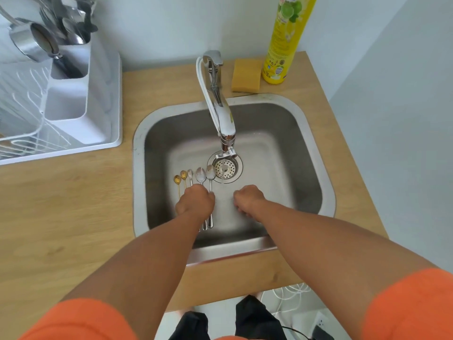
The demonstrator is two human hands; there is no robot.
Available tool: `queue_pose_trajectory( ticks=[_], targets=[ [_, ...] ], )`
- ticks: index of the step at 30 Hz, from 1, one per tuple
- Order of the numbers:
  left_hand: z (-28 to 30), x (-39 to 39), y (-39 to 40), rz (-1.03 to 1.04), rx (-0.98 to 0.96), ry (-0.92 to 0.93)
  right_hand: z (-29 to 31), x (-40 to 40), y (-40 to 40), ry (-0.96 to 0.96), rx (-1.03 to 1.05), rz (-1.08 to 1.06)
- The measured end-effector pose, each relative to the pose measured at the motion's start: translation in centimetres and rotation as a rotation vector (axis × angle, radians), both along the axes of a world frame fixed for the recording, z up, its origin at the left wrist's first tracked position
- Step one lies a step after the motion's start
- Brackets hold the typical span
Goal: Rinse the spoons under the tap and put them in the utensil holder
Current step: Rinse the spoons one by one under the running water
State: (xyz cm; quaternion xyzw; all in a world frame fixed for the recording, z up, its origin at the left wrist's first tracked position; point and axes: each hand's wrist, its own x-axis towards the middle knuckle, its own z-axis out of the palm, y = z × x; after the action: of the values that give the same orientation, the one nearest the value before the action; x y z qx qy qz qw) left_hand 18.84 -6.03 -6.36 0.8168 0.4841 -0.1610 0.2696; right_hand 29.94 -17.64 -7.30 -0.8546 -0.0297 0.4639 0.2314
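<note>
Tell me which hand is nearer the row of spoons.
Left. The left hand lies over the spoons' handles; the right hand sits apart to their right, below the drain.

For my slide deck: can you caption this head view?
Both hands reach into the sink, the left over five spoons lined up beside the drain.

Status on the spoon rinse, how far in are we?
Early. Nothing looks done: five spoons lie side by side on the sink floor, and no clear stream shows from the tap. In hand: the left hand rests over the handles, its grip unclear; the right hand is curled beside it, holding nothing I can see. Left: rinse all five, then move them to the utensil holder.
</note>
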Motion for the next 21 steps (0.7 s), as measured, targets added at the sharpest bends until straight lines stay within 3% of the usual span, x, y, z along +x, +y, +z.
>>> queue_pose_trajectory(
  ticks=[10,16,21],
  targets=[
    [-0.6,1.5,-1.0,0.006,0.005,0.054,-0.7,-1.3,0.8,0.071,0.057,-0.073],
    [-0.6,2.1,-1.9,-0.173,0.018,0.142,0.0,-1.8,0.7,0.133,0.081,-0.187],
    [-0.5,2.0,-2.2,-0.165,-0.139,0.082,0.0,-2.0,1.3,0.199,0.137,-0.286]
  ],
)
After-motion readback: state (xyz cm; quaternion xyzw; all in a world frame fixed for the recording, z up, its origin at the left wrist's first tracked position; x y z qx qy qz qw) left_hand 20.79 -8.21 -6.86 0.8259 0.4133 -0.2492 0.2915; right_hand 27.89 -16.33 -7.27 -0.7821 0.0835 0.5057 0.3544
